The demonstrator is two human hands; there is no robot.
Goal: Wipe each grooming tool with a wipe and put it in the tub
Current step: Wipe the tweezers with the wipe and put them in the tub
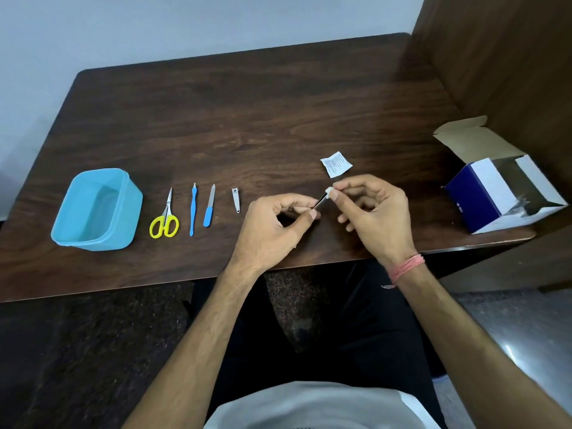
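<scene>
Here, a thin dark tool (319,200), mostly hidden, is pinched by the left hand (278,224); right of the tub (97,210), a wipe (329,192) is pinched around its tip by the right hand (371,209). Print on the torn sachet (336,164) is illegible.

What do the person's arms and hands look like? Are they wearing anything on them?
Both arms are bare, with no sleeves showing on them and no gloves. The right hand has a band of pinkish-red thread wound several times around its wrist. The left hand and its wrist wear nothing: no watch and no visible rings.
</scene>
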